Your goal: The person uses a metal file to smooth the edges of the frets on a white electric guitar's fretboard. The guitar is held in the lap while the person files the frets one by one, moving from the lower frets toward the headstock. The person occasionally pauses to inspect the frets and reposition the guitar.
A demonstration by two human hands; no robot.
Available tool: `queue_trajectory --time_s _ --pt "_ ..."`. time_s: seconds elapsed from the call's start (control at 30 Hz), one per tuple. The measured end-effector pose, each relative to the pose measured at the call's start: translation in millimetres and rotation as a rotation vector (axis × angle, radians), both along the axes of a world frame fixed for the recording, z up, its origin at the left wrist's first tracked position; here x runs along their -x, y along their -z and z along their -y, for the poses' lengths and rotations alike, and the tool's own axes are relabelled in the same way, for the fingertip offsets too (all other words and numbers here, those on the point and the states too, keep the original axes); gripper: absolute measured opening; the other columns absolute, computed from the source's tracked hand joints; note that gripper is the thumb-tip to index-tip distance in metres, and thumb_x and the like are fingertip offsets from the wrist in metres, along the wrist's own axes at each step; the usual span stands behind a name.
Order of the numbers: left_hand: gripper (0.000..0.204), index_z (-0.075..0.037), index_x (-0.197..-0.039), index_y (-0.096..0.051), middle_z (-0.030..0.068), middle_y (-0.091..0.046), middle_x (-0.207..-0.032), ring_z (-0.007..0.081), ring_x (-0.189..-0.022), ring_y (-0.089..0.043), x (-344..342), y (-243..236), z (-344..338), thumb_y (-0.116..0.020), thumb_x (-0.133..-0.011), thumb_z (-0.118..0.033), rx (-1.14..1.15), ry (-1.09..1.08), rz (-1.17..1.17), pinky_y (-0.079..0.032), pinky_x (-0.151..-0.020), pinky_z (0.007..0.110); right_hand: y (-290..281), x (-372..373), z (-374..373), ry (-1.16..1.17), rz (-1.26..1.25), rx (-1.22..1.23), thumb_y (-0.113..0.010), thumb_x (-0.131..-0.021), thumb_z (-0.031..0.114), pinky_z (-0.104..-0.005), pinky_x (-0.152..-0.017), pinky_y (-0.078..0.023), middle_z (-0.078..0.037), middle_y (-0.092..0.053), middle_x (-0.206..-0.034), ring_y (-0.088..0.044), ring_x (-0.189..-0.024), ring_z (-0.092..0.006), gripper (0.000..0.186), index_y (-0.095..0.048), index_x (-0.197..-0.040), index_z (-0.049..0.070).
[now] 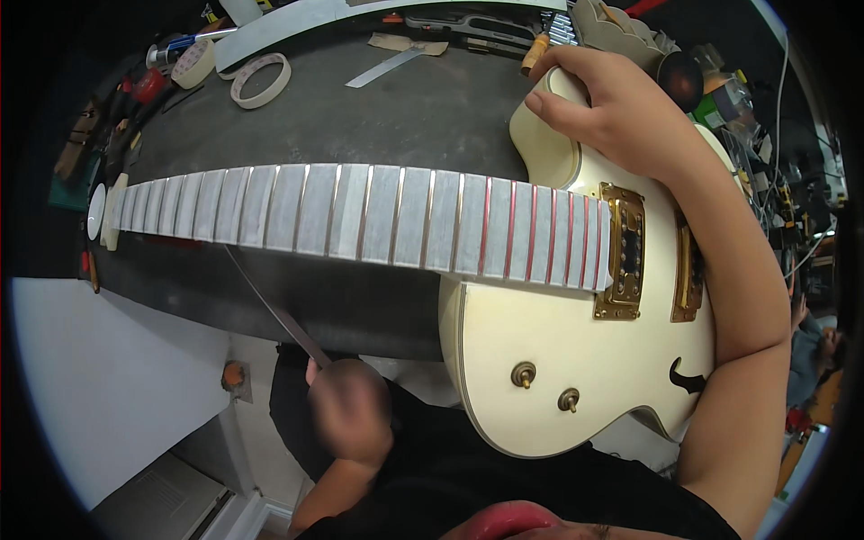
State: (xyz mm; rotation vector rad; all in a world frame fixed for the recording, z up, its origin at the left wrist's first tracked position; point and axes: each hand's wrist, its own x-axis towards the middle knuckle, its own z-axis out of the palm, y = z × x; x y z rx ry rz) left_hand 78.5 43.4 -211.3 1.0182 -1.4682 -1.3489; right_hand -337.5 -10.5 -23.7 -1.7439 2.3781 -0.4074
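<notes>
A cream electric guitar lies face up, its neck pointing left. Pale masking tape covers the fretboard between the frets, and several frets near the body look red. My right hand is closed round the far horn of the body, thumb on the near side of it, with some fingers hidden behind. My left hand, smeared and low on the near side of the neck, grips a long thin grey metal strip. That strip slants up and left to just beneath the neck edge; whether it touches is unclear.
Under the guitar is a dark bench top. A tape roll, a small metal ruler and a hacksaw lie beyond the neck. Assorted tools crowd the far left; a white panel stands at the near left.
</notes>
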Motion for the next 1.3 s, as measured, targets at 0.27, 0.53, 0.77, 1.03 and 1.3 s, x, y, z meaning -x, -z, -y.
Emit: queue_trajectory --time_s 0.27,0.53,0.77,1.03,1.3 --pt "0.071 0.009 -0.172 -0.015 0.0144 -0.066 -0.104 0.0117 -0.073 -0.059 0.6 0.5 0.5 -0.047 -0.11 0.004 0.068 0.009 0.048 -0.053 -0.068 0.026 5.0 1.9 -1.0 -0.03 -0.039 0.068 -0.074 -0.101 0.037 -0.038 -0.084 -0.055 -0.018 -0.07 -0.094 -0.065 -0.083 -0.024 0.044 -0.071 -0.118 -0.003" --pt "0.067 0.003 -0.174 -0.02 0.0118 -0.062 -0.103 0.0116 -0.075 -0.056 1.5 3.1 -0.7 -0.047 -0.113 -0.002 0.106 0.025 0.043 -0.052 -0.065 0.026 3.0 0.9 -2.7 -0.038 0.035 0.043 -0.071 -0.098 0.049 -0.047 -0.093 -0.058 -0.027 -0.077 -0.103 -0.076 -0.099 -0.0418 0.059 -0.073 -0.12 -0.006" --pt "0.054 0.001 -0.167 -0.035 0.0061 -0.06 -0.084 0.0103 -0.068 -0.055 -14.6 -35.6 0.4 -0.047 -0.119 -0.02 -0.227 -0.031 -0.108 -0.049 -0.059 0.026 2.5 6.0 -0.5 -0.052 0.015 0.051 -0.073 -0.099 0.045 -0.0442 -0.09 -0.058 -0.025 -0.078 -0.103 -0.077 -0.098 -0.0372 0.053 -0.073 -0.121 -0.002" --pt "0.054 0.001 -0.165 -0.041 0.0033 -0.059 -0.079 0.0099 -0.069 -0.056 -58.4 -109.7 -53.1 -0.053 -0.116 -0.016 -0.146 0.047 0.067 -0.046 -0.066 0.025 -3.3 6.7 2.1 -0.07 0.007 0.01 -0.07 -0.099 0.054 -0.0467 -0.097 -0.059 -0.027 -0.079 -0.113 -0.078 -0.106 -0.0406 0.064 -0.075 -0.124 -0.005" --pt "0.049 -0.002 -0.161 -0.053 0.0019 -0.06 -0.082 0.0081 -0.075 -0.057 -5.8 -195.1 -45.9 -0.055 -0.113 -0.01 0.069 0.269 0.381 -0.043 -0.072 0.023 -3.6 5.8 -0.4 -0.098 0.006 -0.013 -0.069 -0.099 0.058 -0.0475 -0.099 -0.059 -0.029 -0.079 -0.117 -0.077 -0.109 -0.0412 0.069 -0.075 -0.127 -0.005"
